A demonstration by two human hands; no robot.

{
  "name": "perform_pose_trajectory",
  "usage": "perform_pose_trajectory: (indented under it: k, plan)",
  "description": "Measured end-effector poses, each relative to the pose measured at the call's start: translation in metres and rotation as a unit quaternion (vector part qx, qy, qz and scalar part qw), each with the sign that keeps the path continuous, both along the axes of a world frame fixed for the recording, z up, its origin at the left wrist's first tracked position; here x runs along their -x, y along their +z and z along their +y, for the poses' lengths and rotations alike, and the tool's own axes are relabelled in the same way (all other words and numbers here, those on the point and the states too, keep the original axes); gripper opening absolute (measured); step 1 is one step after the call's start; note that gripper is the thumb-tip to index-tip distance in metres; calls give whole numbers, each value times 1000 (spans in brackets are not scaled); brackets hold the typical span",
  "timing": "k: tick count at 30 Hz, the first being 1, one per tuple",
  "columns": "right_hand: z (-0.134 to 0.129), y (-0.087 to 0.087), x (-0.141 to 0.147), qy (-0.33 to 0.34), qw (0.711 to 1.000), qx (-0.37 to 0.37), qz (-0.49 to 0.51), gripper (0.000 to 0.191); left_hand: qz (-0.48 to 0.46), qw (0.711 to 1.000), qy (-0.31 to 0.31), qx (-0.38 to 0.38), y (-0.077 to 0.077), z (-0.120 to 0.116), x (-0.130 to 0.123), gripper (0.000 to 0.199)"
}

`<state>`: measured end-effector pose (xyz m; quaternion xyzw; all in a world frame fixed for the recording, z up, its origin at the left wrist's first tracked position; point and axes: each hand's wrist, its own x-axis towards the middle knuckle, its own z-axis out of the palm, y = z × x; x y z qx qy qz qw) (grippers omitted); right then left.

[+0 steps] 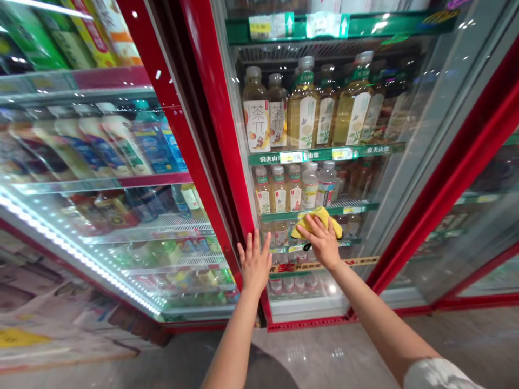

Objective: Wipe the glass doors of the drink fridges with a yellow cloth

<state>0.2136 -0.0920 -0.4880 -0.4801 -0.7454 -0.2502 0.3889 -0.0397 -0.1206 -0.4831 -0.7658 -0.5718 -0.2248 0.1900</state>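
Note:
My right hand (323,242) presses a folded yellow cloth (333,227) against the glass door (399,178) of a drinks fridge. Its fingers lie over the cloth, and a small black loop (307,246) hangs at the cloth's lower edge. Lower left of that, my left hand (255,260) rests with spread fingers at the red door frame (217,108) and the edge of the glass, holding nothing. Behind the glass, tea bottles (307,111) stand on shelves with green price strips (267,158). A printed banner strip (314,266) crosses the door below my right hand.
To the left, another lit fridge holds rows of bottles (121,135) behind its own red frame (178,140). Further fridge doors continue at the right behind a red post (441,178). Stacked cartons (48,313) stand at lower left. Shiny grey tiles (320,356) cover the floor.

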Motion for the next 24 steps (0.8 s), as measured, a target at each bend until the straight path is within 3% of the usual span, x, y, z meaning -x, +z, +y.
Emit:
perform_pose_trajectory:
  k: [4, 7, 10, 16, 18, 22, 24]
  plan:
    - [12, 18, 43, -40, 998, -22, 45, 61, -4, 1000, 0, 9, -4, -4, 14, 75]
    - [6, 10, 67, 3, 1000, -5, -13, 58, 0, 1000, -1, 17, -5, -6, 25, 74]
    - [0, 9, 72, 55, 996, 15, -61, 53, 8, 1000, -4, 25, -6, -6, 38, 69]
    - [19, 47, 94, 48, 998, -3, 26, 50, 9, 1000, -12, 26, -7, -7, 50, 70]
    - [20, 42, 105, 50, 998, -8, 26, 49, 6, 1000, -12, 23, -9, -9, 51, 72]
    - [9, 13, 111, 123, 990, 29, -59, 44, 3, 1000, -15, 21, -9, -14, 55, 74]
    - [8, 8, 113, 143, 987, 34, -62, 43, 5, 1000, -20, 19, -7, -15, 56, 74]
